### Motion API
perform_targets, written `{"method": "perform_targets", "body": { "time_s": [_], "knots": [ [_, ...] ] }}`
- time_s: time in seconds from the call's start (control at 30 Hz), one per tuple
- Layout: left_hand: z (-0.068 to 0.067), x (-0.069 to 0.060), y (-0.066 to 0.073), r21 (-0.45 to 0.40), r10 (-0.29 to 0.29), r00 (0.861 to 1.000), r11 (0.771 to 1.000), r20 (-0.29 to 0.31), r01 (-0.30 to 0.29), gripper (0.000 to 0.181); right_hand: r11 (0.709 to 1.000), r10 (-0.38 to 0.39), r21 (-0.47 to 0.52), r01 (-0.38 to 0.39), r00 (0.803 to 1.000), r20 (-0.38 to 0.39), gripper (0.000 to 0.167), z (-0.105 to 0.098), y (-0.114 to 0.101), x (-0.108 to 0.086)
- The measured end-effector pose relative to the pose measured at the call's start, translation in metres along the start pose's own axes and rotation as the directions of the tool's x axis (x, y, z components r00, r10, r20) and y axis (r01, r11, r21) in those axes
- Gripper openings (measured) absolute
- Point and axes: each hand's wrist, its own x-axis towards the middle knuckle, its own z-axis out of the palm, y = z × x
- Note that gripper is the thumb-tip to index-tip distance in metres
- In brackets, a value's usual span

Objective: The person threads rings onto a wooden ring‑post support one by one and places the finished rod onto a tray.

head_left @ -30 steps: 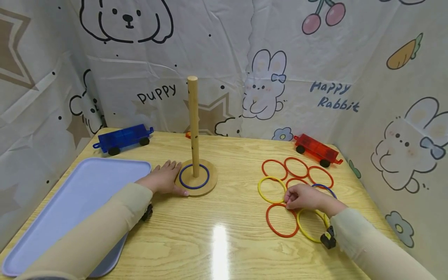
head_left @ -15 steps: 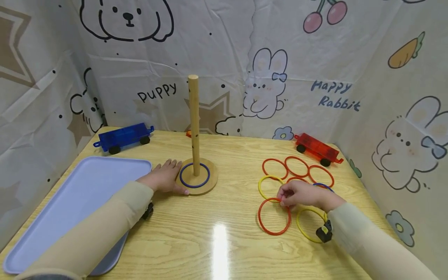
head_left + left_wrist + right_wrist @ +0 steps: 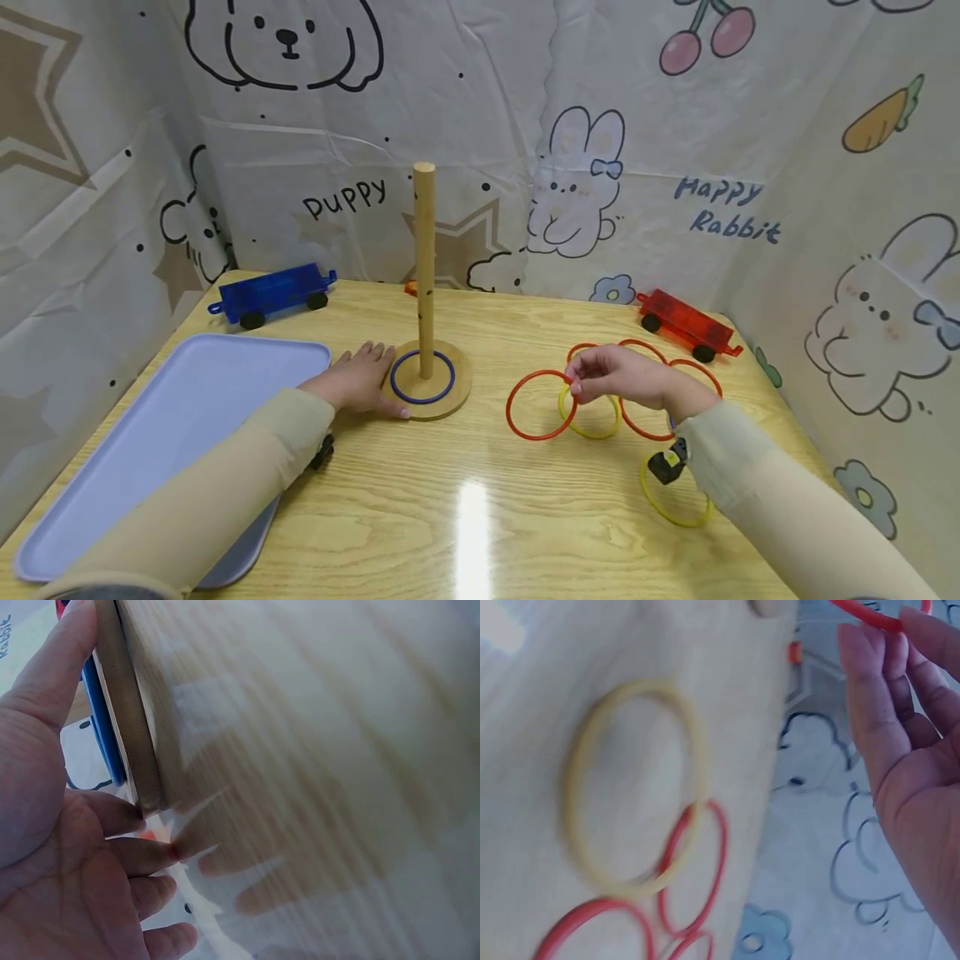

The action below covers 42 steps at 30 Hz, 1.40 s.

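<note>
A wooden peg stand [image 3: 425,275] with a round base stands left of centre on the table, a blue ring [image 3: 394,387] lying around the foot of its post. My left hand [image 3: 358,379] rests against the left edge of that base, thumb at the front and fingers spread behind. Between thumb and fingertips my right hand [image 3: 618,379] pinches a red ring [image 3: 517,429], raised above the table to the right of the stand. Under and behind this hand lie a yellow ring [image 3: 600,436] and several other red rings [image 3: 647,343]; the wrist partly hides them.
A lilac tray [image 3: 172,433] takes up the table's left side. At the back left stands a blue toy wagon [image 3: 272,293], at the back right a red toy wagon [image 3: 686,321]. Another yellow ring [image 3: 671,518] lies near the right forearm. A printed cloth [image 3: 480,100] hangs behind.
My right hand has picked the red ring up off the table and carried it leftward and away from me, towards the stand. The left hand has stayed at the base.
</note>
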Motion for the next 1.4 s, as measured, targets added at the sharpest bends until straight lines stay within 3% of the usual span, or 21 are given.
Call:
{"method": "perform_targets", "body": {
  "time_s": [0.23, 0.4, 0.5, 0.6, 0.7, 0.87, 0.97, 1.03, 1.1, 1.3, 1.4],
  "knots": [
    [-0.003, 0.001, 0.002, 0.005, -0.007, 1.000, 1.000, 0.008, 0.007, 0.117, 0.988, -0.103, 0.108, 0.108, 0.993, -0.055, 0.008, -0.001, -0.039, 0.020],
    [-0.001, 0.001, 0.001, 0.016, -0.011, 1.000, 1.000, 0.010, 0.011, 0.116, 0.946, -0.190, 0.234, 0.225, 0.968, -0.163, 0.015, -0.002, -0.072, 0.031],
    [0.001, 0.001, 0.000, 0.026, -0.008, 1.000, 1.000, 0.010, 0.007, 0.116, 0.879, -0.242, 0.349, 0.325, 0.935, -0.261, 0.028, -0.004, -0.096, 0.037],
    [0.003, 0.000, 0.000, 0.027, -0.005, 1.000, 1.000, 0.007, 0.005, 0.116, 0.776, -0.283, 0.463, 0.428, 0.893, -0.351, 0.036, -0.004, -0.121, 0.043],
    [0.003, -0.001, 0.000, 0.025, -0.005, 1.000, 1.000, 0.010, 0.004, 0.115, 0.685, -0.296, 0.538, 0.492, 0.862, -0.411, 0.036, -0.003, -0.144, 0.050],
    [0.005, -0.001, 0.000, 0.028, -0.020, 1.000, 0.999, 0.023, 0.019, 0.116, 0.601, -0.270, 0.614, 0.512, 0.853, -0.447, 0.026, 0.004, -0.172, 0.065],
    [0.005, -0.001, -0.001, 0.020, -0.029, 0.999, 0.999, 0.030, 0.029, 0.117, 0.579, -0.233, 0.646, 0.497, 0.860, -0.453, 0.022, 0.010, -0.182, 0.075],
    [0.006, 0.000, -0.001, 0.014, -0.032, 0.999, 0.999, 0.029, 0.032, 0.118, 0.588, -0.198, 0.651, 0.480, 0.866, -0.459, 0.021, 0.014, -0.184, 0.083],
    [0.005, 0.000, -0.001, 0.009, -0.037, 0.999, 0.999, 0.027, 0.037, 0.119, 0.620, -0.151, 0.643, 0.450, 0.872, -0.466, 0.020, 0.019, -0.183, 0.091],
    [0.004, 0.001, -0.003, 0.037, -0.037, 0.999, 0.999, 0.010, 0.037, 0.120, 0.776, -0.017, 0.562, 0.285, 0.901, -0.433, 0.013, 0.033, -0.149, 0.113],
    [0.003, 0.000, -0.004, 0.044, -0.037, 0.999, 0.998, 0.005, 0.036, 0.120, 0.832, 0.035, 0.523, 0.185, 0.923, -0.382, 0.017, 0.043, -0.118, 0.126]
  ]
}}
